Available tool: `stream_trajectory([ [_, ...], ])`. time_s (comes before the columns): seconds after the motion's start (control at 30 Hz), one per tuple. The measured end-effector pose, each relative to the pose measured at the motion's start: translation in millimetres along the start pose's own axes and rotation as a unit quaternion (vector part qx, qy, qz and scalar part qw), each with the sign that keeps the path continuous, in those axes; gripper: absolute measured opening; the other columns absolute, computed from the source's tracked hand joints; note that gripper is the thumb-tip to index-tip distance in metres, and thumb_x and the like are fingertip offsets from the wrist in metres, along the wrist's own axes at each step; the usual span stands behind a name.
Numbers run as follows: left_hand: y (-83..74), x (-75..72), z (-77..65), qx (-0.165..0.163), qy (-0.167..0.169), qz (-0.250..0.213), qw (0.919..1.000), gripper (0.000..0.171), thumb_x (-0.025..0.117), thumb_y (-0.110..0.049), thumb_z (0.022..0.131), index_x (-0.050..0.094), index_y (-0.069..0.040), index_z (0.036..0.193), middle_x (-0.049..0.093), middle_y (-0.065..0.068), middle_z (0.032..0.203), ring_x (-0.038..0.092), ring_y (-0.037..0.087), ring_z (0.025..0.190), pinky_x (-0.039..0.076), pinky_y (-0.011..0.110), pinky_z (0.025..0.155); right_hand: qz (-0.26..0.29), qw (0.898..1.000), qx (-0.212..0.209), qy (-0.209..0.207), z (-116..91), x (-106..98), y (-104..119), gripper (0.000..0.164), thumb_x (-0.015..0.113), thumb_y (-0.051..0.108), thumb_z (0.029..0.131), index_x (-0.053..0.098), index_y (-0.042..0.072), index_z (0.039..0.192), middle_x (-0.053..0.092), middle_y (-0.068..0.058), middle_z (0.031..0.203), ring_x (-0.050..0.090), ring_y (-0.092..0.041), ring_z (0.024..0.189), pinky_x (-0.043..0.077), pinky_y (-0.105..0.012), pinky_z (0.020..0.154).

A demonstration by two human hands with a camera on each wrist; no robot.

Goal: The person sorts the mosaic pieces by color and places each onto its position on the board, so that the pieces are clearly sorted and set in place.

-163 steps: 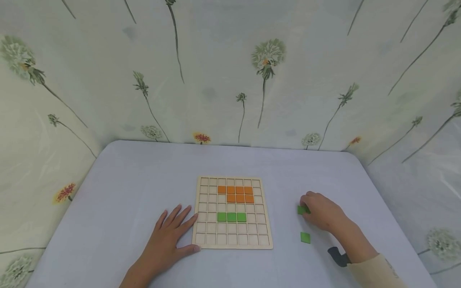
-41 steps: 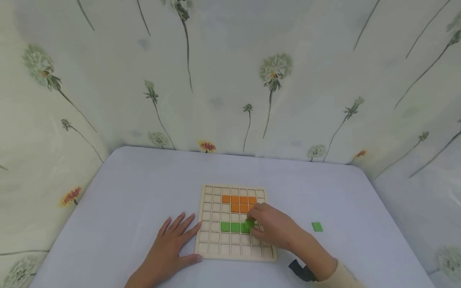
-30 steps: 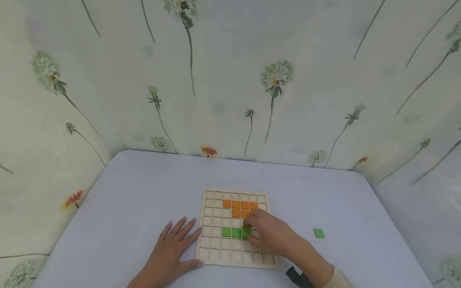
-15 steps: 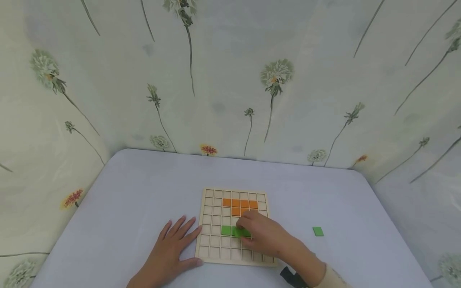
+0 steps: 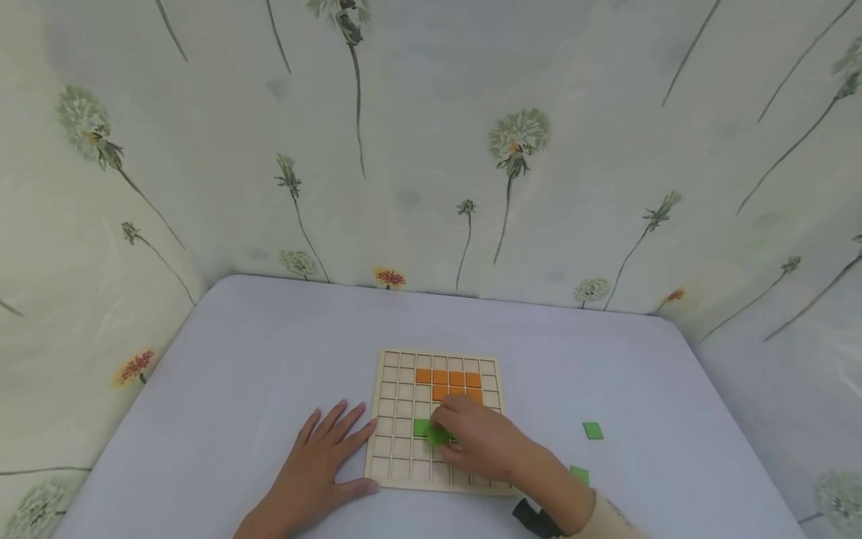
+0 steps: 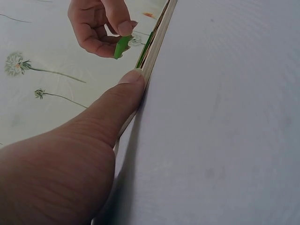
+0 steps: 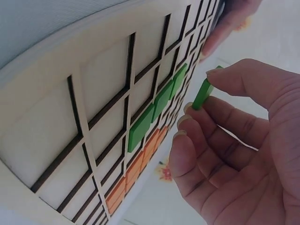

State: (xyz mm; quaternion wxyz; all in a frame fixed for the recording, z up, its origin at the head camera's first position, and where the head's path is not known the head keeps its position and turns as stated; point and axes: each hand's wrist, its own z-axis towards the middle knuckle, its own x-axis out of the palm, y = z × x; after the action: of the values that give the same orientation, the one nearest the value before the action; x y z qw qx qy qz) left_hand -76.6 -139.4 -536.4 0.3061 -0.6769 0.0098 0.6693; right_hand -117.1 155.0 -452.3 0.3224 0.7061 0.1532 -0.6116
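Observation:
My right hand (image 5: 478, 436) pinches a green square tile (image 7: 204, 92) between thumb and fingers, tilted just above the wooden grid board (image 5: 393, 470). Below it, a row of green tiles (image 7: 161, 101) lies in the cells; in the head view the hand covers part of this row. Farther back on the board sit several orange tiles (image 5: 441, 376) in two rows. My left hand (image 5: 311, 466) lies spread on the table at the board's left side, its thumb touching the board edge in the left wrist view.
Two loose green tiles lie on the table to the right, one (image 5: 593, 430) farther back and another (image 5: 580, 474) partly behind the right forearm. A dark strap (image 5: 535, 518) is at the right wrist. A flowered curtain (image 5: 417, 150) hangs behind the white table (image 5: 269, 337).
My right hand has taken a green tile from the table's right side to the board, then shifted it left along the green row. The left hand keeps its place.

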Motion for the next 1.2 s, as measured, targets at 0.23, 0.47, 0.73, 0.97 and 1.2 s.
stream_trajectory([
  [0.23,0.7,-0.6,0.5,0.009,-0.009,-0.006,0.9999,0.092,0.058,-0.083,0.084,0.048,-0.029,0.159,0.033,-0.004,0.170,0.018,0.027,0.159,0.008,0.058,0.127,-0.006,1.000,-0.001,0.000,4,0,3,0.018,0.076,0.020,0.092,0.073,0.017,0.110,0.061,0.012,0.105,0.054,-0.005,0.095,0.057,-0.024,0.085],
  [0.47,0.8,-1.2,1.2,0.003,0.003,-0.009,0.9999,0.093,0.057,-0.084,0.084,0.046,-0.031,0.160,0.030,-0.006,0.171,0.014,0.024,0.160,0.005,0.056,0.127,-0.001,1.000,-0.001,-0.003,8,1,5,0.018,0.078,0.019,0.091,0.074,0.017,0.109,0.060,0.013,0.102,0.053,-0.005,0.092,0.056,-0.022,0.082],
  [0.73,-0.3,-3.0,0.4,-0.003,0.008,-0.016,0.9998,0.092,0.062,-0.080,0.084,0.046,-0.031,0.160,0.030,-0.006,0.171,0.014,0.025,0.160,0.004,0.058,0.127,-0.001,1.000,-0.012,-0.001,10,2,14,0.016,0.078,0.013,0.089,0.072,0.014,0.104,0.058,0.010,0.098,0.051,-0.007,0.089,0.054,-0.021,0.075],
  [0.97,1.7,-1.8,1.7,-0.002,0.005,-0.009,0.9999,0.093,0.057,-0.084,0.084,0.045,-0.032,0.160,0.029,-0.007,0.171,0.012,0.023,0.160,0.003,0.056,0.128,-0.018,1.000,-0.012,0.000,12,7,16,0.015,0.079,0.016,0.089,0.073,0.015,0.102,0.059,0.010,0.096,0.052,-0.007,0.087,0.055,-0.021,0.076],
  [1.2,0.0,0.0,-1.1,-0.002,0.007,-0.018,0.9998,0.091,0.061,-0.081,0.085,0.046,-0.031,0.160,0.030,-0.007,0.171,0.015,0.025,0.160,0.004,0.057,0.127,-0.018,1.000,-0.006,0.010,11,18,18,0.012,0.079,0.017,0.090,0.073,0.017,0.101,0.057,0.012,0.092,0.050,-0.006,0.085,0.054,-0.020,0.075],
])
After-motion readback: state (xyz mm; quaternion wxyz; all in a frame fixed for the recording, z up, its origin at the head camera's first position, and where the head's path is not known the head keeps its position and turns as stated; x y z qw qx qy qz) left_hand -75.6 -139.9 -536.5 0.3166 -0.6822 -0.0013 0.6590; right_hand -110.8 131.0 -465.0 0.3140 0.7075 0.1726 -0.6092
